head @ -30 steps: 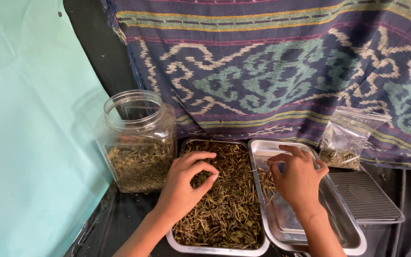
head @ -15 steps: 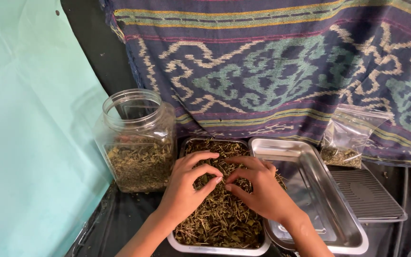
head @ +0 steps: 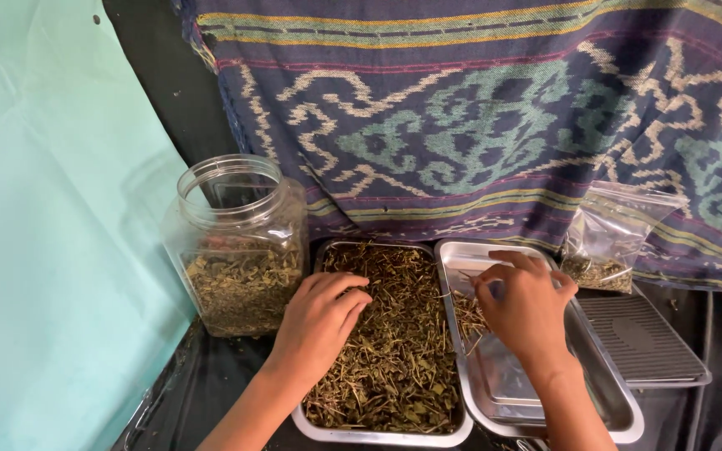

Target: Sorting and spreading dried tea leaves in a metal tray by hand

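Two steel trays sit side by side, long axes running away from the person: the left tray [head: 321, 422] full of dried herbs [head: 394, 351], the right tray [head: 620, 418] nearly bare. Left hand [head: 319, 321] rests fingers-together on the herbs; right hand [head: 528, 309] pinches stems [head: 465, 313] over the right tray

Bare forearms — no sleeves, rings.
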